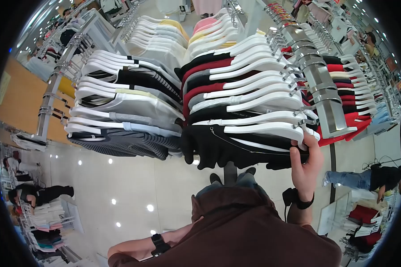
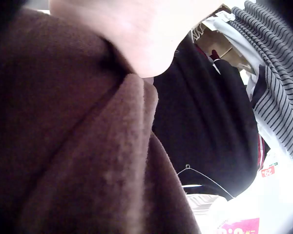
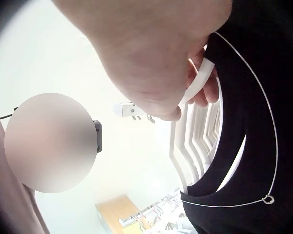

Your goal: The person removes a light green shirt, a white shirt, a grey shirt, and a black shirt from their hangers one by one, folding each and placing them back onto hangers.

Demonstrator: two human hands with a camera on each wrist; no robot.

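In the head view my right hand (image 1: pixel 306 163) grips the neck end of a white clothes hanger (image 1: pixel 265 130) at the front of the rail. From that hanger hangs a black top (image 1: pixel 223 149) with a thin silver chain (image 3: pixel 275 141) across its neckline. Close up in the right wrist view, the thumb and fingers of the right hand (image 3: pixel 151 58) close around the hanger (image 3: pixel 201 82). My left hand (image 2: pixel 136 34) rests against the brown shirt (image 2: pixel 88 122) at the waist, its fingers hidden.
A metal rail (image 1: pixel 321 89) carries white hangers with black, red and grey tops. Left of it hang striped and pale tops (image 1: pixel 124 142). People stand at both sides, one in jeans (image 1: pixel 354 179) at the right. Another rack of red clothes (image 1: pixel 365 213) stands lower right.
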